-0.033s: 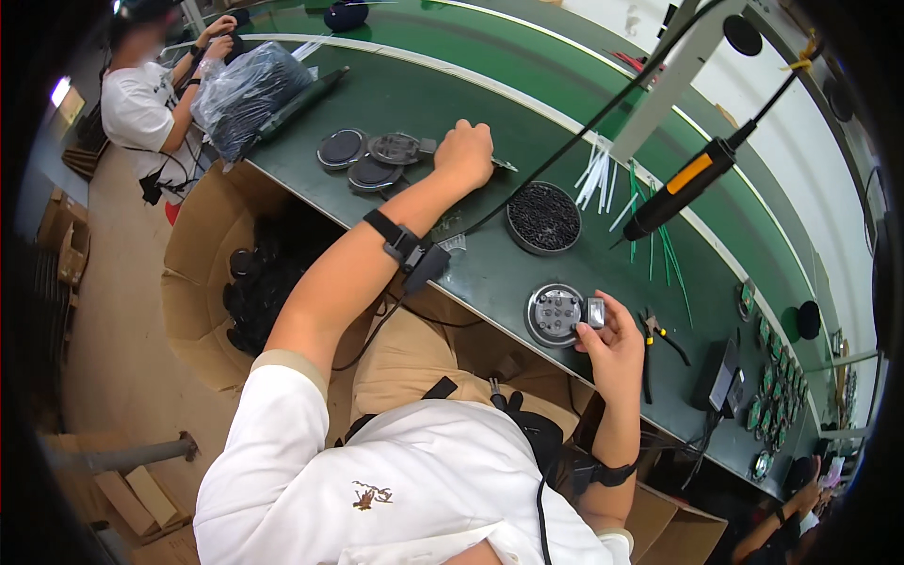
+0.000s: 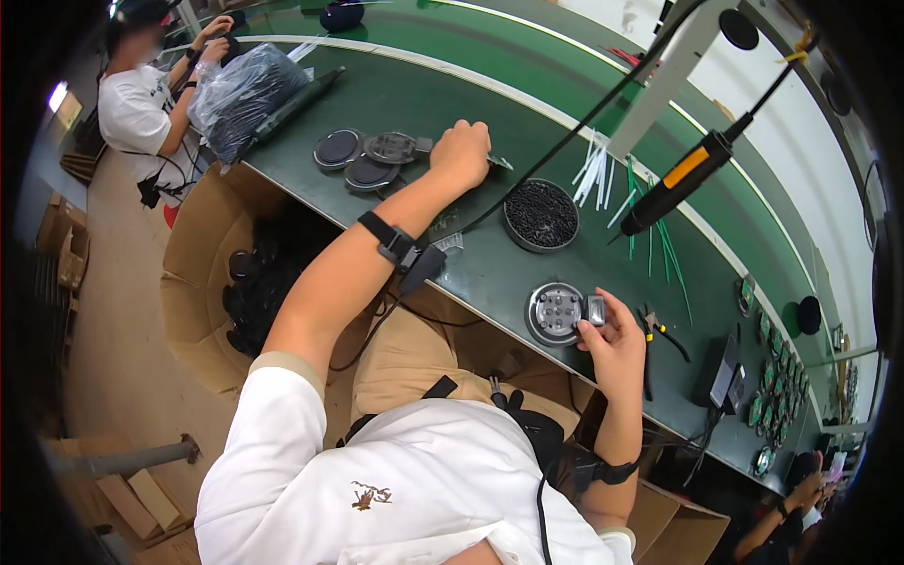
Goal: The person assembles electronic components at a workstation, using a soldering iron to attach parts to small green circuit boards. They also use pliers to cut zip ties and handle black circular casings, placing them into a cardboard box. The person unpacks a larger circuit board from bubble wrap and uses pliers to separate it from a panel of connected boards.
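My left hand (image 2: 461, 153) is closed, knuckles up, over the far middle of the green bench. A small flat piece (image 2: 501, 162) shows beside its fingers; what they hold is hidden. Near the front edge lies a round grey housing (image 2: 556, 314) with small posts inside and a rectangular block at its side. The thumb and fingers of my right hand (image 2: 617, 347) pinch that block. Left of my left hand lie several round dark housings (image 2: 372, 172), one with its inner side up. Between my hands stands a round tin (image 2: 540, 216) filled with small black parts.
A powered screwdriver (image 2: 678, 184) hangs above the right side. Cutting pliers (image 2: 664, 334), white and green ties (image 2: 591, 174), a small black device (image 2: 720, 372) and several circuit boards (image 2: 777, 377) lie rightward. At left are a cardboard box (image 2: 202, 282), a plastic-wrapped bundle (image 2: 250, 99) and a co-worker (image 2: 141, 104).
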{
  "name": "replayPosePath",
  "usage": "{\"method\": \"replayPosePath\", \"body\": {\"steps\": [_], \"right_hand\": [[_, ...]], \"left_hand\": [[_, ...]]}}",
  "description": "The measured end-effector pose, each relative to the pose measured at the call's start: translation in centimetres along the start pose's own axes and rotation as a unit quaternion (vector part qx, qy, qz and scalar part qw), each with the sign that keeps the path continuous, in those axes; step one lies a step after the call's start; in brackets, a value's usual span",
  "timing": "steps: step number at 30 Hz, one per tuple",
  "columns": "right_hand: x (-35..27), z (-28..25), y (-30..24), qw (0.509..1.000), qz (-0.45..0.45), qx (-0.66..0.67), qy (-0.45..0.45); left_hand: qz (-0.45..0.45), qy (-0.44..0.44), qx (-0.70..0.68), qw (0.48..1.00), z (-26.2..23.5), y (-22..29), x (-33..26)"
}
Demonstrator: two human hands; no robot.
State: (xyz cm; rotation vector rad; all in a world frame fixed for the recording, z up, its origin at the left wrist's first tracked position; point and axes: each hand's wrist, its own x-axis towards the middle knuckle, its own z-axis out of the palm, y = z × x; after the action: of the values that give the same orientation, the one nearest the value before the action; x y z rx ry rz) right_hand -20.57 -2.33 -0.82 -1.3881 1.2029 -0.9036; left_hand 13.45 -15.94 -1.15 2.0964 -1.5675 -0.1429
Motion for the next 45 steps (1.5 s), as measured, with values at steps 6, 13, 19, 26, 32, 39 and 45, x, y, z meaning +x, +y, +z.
{"method": "replayPosePath", "body": {"steps": [6,13,19,26,32,39,45], "right_hand": [[0.6,-1.7,0.2,0.976,-0.079,-0.201,0.024],[-1.8,-0.7,-1.8,0.945,-0.067,-0.319,0.039],[-4.0,0.0,-3.0,0.973,-0.033,-0.226,0.02],[-3.5,0.1,-2.4,0.978,0.041,0.183,-0.09],[-2.8,-1.9,-1.5,0.982,-0.034,0.179,0.04],[-3.0,-2.5,-0.8,0.981,-0.042,0.189,0.022],[-3.7,-1.5,-0.4,0.987,-0.001,0.153,-0.054]], "left_hand": [[0.052,0.142,-0.148,0.977,-5.4,-0.5,-4.4],[0.209,0.031,-0.343,0.915,-6.0,3.7,-17.8],[0.383,0.098,-0.289,0.872,-2.2,6.6,-19.6],[0.331,0.095,-0.253,0.904,-1.4,8.8,-20.7],[0.283,-0.033,-0.252,0.925,-0.9,9.0,-23.1],[0.375,-0.119,-0.291,0.872,-0.1,7.4,-21.5],[0.278,-0.041,-0.396,0.874,-1.6,7.9,-21.4]]}}
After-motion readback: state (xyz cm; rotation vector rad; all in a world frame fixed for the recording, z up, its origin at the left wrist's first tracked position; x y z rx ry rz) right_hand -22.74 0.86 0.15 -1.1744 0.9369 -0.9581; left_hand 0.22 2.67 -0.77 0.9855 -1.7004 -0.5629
